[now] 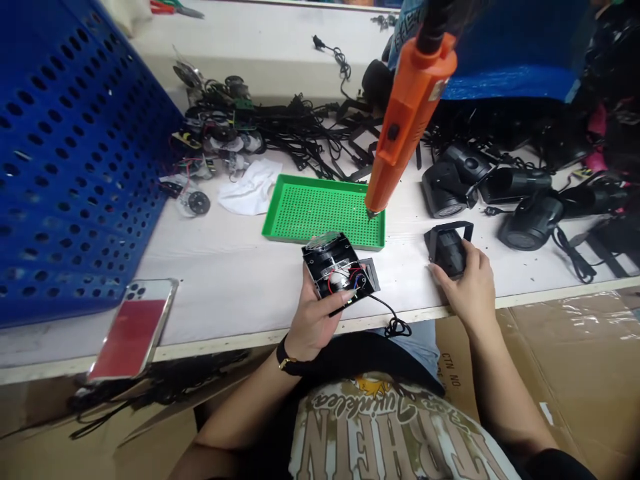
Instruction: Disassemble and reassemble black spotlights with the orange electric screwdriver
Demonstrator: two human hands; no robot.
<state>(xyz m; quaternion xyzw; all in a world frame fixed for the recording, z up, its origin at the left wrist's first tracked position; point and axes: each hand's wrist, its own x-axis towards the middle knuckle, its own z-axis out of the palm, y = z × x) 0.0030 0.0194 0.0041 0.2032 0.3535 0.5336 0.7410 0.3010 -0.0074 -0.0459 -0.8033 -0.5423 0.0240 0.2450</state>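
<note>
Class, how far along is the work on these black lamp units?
Done: closed black cylindrical lamps lie at right. In hand: the left hand holds an open black plastic housing with red wires; the right hand touches a bracketed black lamp. Remaining: loose black cables and parts lie heaped behind.

Wiring [350, 275] partly hidden behind fingers [325, 308]

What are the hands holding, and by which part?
The left hand grips the open black housing by its lower edge; the right hand holds a bracketed black lamp by its side.
</note>
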